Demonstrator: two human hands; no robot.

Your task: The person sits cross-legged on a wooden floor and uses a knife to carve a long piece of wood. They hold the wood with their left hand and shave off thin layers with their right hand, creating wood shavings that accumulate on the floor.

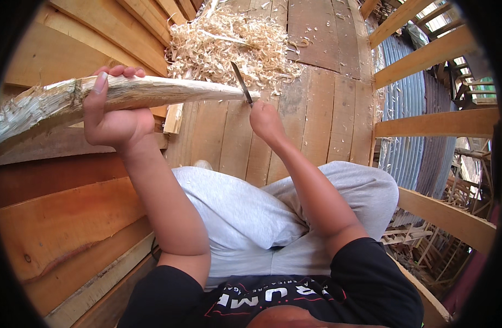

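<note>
A long, rough piece of pale wood (169, 90) stretches from the left rim to the middle, narrowing to a whittled tip at its right end. My left hand (117, 112) is wrapped round its thicker part from below, thumb on the near side and fingertips showing over the top. In my right hand (266, 119), closed in a fist, is a knife (241, 82) with a dark, narrow blade pointing up and away. The blade crosses the wood close to the tip and seems to touch it. The knife's handle is hidden inside my fist.
Curly wood shavings (223, 49) lie heaped on the plank floor (322, 115) ahead. Stacked boards (71, 218) line the left side, with a small wood block (173, 118) near them. Wooden rails (436, 124) edge the right, above corrugated metal sheets (406, 104). My legs (234, 202) are folded below.
</note>
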